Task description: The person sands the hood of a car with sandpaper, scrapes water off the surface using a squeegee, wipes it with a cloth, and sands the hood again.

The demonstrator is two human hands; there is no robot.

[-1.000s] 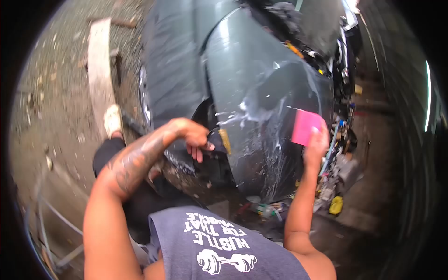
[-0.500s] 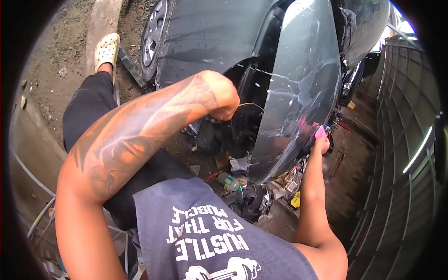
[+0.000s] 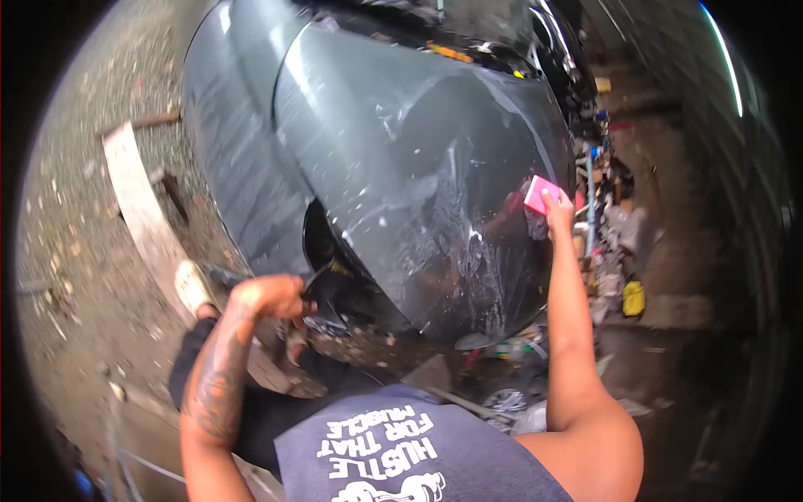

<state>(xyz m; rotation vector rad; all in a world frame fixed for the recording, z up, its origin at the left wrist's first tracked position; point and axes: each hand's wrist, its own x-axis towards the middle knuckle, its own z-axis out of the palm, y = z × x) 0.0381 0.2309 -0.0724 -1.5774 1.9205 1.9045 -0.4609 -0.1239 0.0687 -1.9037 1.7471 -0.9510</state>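
Note:
In the head view, my right hand (image 3: 560,213) grips a flat, square pink pad (image 3: 543,196) against the right side of a dark grey car panel (image 3: 401,159). Wet streaks and whitish drips run down the panel below and left of the pad. My left hand (image 3: 272,297) is closed near the dark gap at the panel's lower left edge. A thin strand shows beside its fingers, but what it holds is too blurred to name.
A wooden plank (image 3: 142,197) lies on the gravelly ground at left, near my shoe (image 3: 193,287). Clutter, including a yellow object (image 3: 634,299), lines the ground right of the car. A corrugated metal wall (image 3: 711,159) stands at far right.
My view has swung, so the panel appears farther left and broader. My left hand now appears lower and farther left. The pad appears higher and slightly left, still in my right hand.

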